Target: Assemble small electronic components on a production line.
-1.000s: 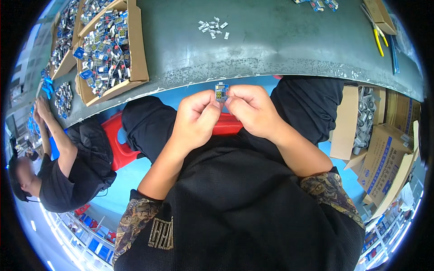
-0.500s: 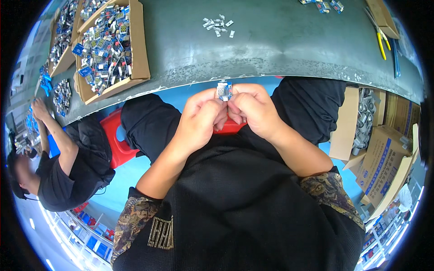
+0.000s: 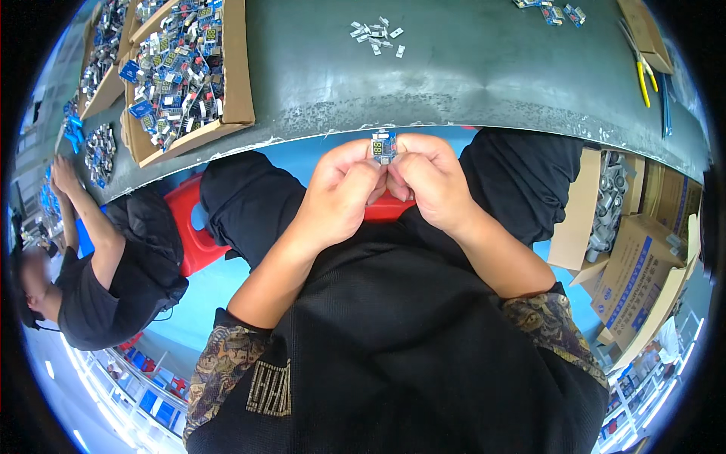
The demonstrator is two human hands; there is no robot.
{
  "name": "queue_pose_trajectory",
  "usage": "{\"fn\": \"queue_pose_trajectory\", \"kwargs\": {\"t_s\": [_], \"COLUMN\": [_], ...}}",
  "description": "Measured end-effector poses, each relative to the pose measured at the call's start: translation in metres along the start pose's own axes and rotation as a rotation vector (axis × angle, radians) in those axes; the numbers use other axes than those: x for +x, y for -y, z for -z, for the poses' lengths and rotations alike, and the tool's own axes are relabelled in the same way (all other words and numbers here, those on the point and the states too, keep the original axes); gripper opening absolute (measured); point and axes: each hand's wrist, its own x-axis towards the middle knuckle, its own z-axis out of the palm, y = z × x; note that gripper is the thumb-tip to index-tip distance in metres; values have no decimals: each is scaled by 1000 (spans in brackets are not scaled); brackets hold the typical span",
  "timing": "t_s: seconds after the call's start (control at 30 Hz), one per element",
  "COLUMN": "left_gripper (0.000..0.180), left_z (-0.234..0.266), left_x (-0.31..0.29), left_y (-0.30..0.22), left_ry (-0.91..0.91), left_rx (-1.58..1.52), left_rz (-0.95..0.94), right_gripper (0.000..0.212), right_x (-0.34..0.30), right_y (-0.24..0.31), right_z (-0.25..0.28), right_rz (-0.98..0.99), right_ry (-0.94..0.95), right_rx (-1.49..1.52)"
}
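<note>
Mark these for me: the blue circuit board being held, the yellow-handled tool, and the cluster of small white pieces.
Blue circuit board point(image 3: 384, 148): head view, middle of its upward face.
Yellow-handled tool point(image 3: 643, 83): head view, on one yellow handle.
Small white pieces point(image 3: 375, 34): head view, near the cluster's middle.

A small blue circuit board point(image 3: 385, 153) is being pinched between the left hand point(image 3: 342, 193) and right hand point(image 3: 432, 185), its component face turning toward the viewer; a seven-segment display point(image 3: 377, 149) is occupying its nine-o'clock side, and a pale connector point(image 3: 380, 136) is lying along its twelve-o'clock edge.
</note>
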Motion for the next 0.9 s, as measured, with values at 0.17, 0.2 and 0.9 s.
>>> {"fn": "queue_pose_trajectory", "kwargs": {"t_s": [0.17, 0.2, 0.9], "left_gripper": [26, 26, 41], "left_z": [1, 1, 113], "left_x": [1, 1, 7], "left_y": [2, 3, 65], "left_ry": [30, 29, 316], "left_rx": [-15, -17, 254], "left_rz": [-39, -37, 412], "right_gripper": [19, 19, 26], "right_x": [0, 0, -5], "right_y": [-6, -7, 11], "right_z": [5, 5, -10], "right_rz": [22, 26, 239], "right_ry": [-2, -8, 186], "right_rx": [-33, -32, -618]}}
